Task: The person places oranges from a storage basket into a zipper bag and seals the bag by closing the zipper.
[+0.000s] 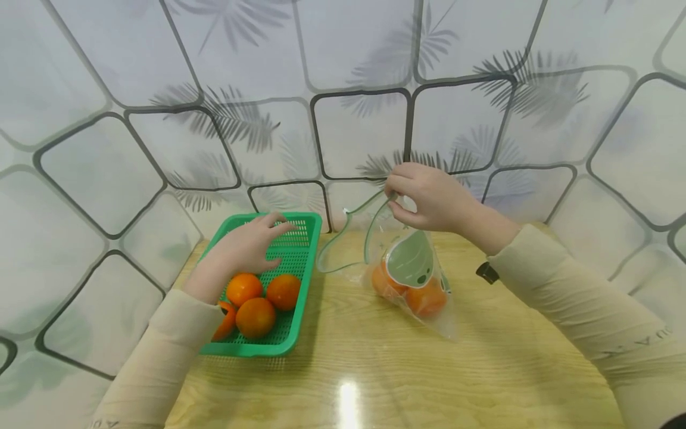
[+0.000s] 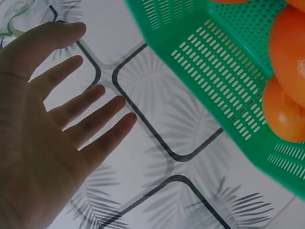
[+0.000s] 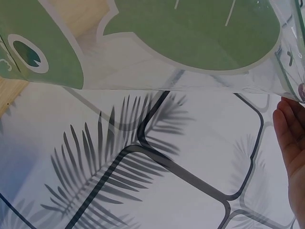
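A clear zip bag (image 1: 409, 262) with a green printed pattern holds oranges (image 1: 426, 298) low inside it. My right hand (image 1: 429, 196) pinches the bag's rim at its upper right, and the green-edged mouth gapes toward the left. In the right wrist view the bag's printed side (image 3: 205, 38) fills the top, with my fingers (image 3: 290, 133) at its right edge. Over the green basket (image 1: 300, 310) hovers my left hand (image 1: 249, 244), fingers spread and holding nothing. Several oranges (image 1: 256, 317) lie in the basket below it. The left wrist view shows that palm (image 2: 52, 129) bare.
Basket and bag stand on a light wooden table (image 1: 343, 351). A patterned covering (image 1: 359, 131) with leaves and dark outlines rises behind and at both sides. A small black object (image 1: 487, 273) shows beside the right sleeve.
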The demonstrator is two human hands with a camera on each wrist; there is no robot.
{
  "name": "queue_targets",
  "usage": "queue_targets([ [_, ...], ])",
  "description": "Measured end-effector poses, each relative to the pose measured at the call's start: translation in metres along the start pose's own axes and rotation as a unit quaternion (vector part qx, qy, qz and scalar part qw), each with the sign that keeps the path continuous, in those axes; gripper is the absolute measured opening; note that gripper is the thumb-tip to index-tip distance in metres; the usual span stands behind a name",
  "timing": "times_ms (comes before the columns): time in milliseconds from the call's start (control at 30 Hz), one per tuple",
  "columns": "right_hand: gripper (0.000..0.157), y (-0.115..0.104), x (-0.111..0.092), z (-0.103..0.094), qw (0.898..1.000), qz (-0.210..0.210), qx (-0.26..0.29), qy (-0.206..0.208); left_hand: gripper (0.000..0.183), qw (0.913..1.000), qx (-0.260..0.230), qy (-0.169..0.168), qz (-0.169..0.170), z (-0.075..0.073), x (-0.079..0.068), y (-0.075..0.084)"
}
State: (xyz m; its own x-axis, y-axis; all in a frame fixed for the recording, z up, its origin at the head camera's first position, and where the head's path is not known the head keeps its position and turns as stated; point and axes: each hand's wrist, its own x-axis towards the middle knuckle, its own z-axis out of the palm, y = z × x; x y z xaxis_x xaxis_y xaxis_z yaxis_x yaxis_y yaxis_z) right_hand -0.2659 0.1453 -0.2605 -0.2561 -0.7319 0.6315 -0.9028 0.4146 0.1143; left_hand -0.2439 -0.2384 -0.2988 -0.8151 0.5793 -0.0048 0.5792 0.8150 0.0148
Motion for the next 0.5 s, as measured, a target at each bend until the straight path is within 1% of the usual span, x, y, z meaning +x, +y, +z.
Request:
queue_targets([
  [133,0.008,-0.001,0.000,0.001,1.000,0.000,0.001,0.000,0.075,0.9999,-0.008,-0.008,-0.009,0.009,-0.004,-0.002],
  [233,0.009,-0.001,0.000,0.001,1.000,-0.004,0.000,0.005,0.077,0.9999,-0.005,-0.010,-0.008,0.015,-0.007,-0.003],
  [400,0.010,0.000,-0.001,0.001,1.000,-0.007,-0.004,0.006,0.076,0.9999,0.004,-0.011,-0.006,0.022,-0.010,-0.003],
  [500,0.010,0.000,-0.001,0.001,1.000,-0.004,-0.006,0.004,0.077,0.9997,-0.005,-0.022,-0.012,0.025,-0.012,-0.002],
])
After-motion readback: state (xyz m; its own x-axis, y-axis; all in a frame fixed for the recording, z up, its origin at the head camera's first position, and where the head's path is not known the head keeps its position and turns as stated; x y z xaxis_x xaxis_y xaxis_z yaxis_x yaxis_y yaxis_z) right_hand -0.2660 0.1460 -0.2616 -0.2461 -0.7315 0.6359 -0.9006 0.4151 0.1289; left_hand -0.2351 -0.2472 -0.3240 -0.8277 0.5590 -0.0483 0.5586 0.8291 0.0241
